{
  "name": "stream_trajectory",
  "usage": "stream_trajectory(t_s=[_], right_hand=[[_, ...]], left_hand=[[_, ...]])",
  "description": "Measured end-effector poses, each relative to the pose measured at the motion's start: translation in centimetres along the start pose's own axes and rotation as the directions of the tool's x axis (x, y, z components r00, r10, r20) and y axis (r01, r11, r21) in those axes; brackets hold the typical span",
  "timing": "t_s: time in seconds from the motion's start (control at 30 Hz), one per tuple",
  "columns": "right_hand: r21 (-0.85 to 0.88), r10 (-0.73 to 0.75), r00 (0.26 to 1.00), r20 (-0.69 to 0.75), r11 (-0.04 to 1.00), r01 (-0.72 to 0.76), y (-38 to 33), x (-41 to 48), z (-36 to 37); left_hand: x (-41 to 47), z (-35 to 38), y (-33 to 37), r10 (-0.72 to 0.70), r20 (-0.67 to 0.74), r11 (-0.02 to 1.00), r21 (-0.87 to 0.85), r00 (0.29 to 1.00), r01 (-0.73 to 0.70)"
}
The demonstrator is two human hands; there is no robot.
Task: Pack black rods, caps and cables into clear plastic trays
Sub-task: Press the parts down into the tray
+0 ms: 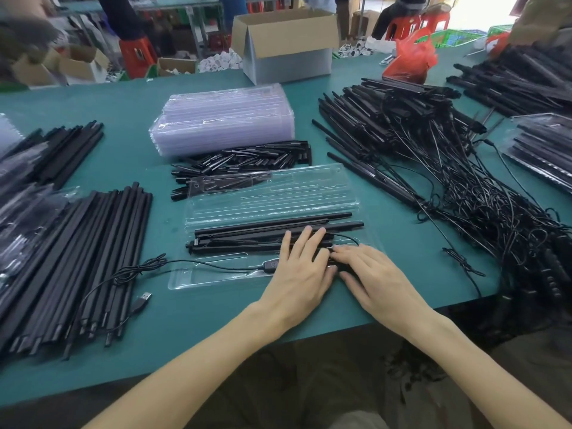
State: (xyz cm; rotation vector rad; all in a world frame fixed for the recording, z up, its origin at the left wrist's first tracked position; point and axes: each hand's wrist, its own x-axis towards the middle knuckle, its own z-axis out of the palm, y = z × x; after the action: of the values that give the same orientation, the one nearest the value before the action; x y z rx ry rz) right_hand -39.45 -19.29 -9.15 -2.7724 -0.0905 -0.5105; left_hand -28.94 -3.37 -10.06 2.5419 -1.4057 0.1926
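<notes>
Head view: long black rods (247,233) are laid in the near half of a clear moulded plastic tray (272,193), long axis left to right, right ends angled slightly away. The left hand (301,270) is pressed flat on them, fingers straight and spread; the right hand (374,277) is laid beside it, fingers straight and together. A thin black cable (130,270) is trailed left onto the green table (192,320), ending in a USB plug (144,300). Short black caps (244,164) are heaped behind the tray.
</notes>
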Motion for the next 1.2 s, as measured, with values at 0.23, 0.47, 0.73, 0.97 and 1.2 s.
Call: stream_trajectory(t_s=[0.23, 0.47, 0.73, 0.97, 1.2], right_hand=[[0.088, 0.041, 0.999, -0.025, 0.995, -0.038, 0.3, 0.0, 0.4], [0.136, 0.147, 0.989, -0.014, 0.980, -0.144, 0.8, 1.1, 0.7], [0.239, 0.238, 0.971, 0.016, 0.942, -0.235, 1.4, 0.8, 0.6], [0.132, 0.193, 0.981, 0.030, 0.972, -0.196, 0.9, 0.8, 0.5], [0.139, 0.188, 0.982, 0.016, 0.972, -0.189, 1.0, 1.0, 0.4]], left_hand=[[-0.2, 0.3, 0.1, -0.008, 0.045, 0.995, 0.095, 0.999, 0.004], [-0.3, 0.3, -0.1, -0.013, -0.016, 1.000, -0.010, 1.000, 0.013], [-0.4, 0.3, -0.1, -0.008, -0.094, 0.999, -0.050, 0.996, 0.003], [-0.4, 0.3, 0.2, -0.024, -0.138, 0.997, -0.082, 0.990, 0.013], [-0.4, 0.3, 0.2, -0.033, -0.141, 0.997, -0.072, 0.989, 0.023]])
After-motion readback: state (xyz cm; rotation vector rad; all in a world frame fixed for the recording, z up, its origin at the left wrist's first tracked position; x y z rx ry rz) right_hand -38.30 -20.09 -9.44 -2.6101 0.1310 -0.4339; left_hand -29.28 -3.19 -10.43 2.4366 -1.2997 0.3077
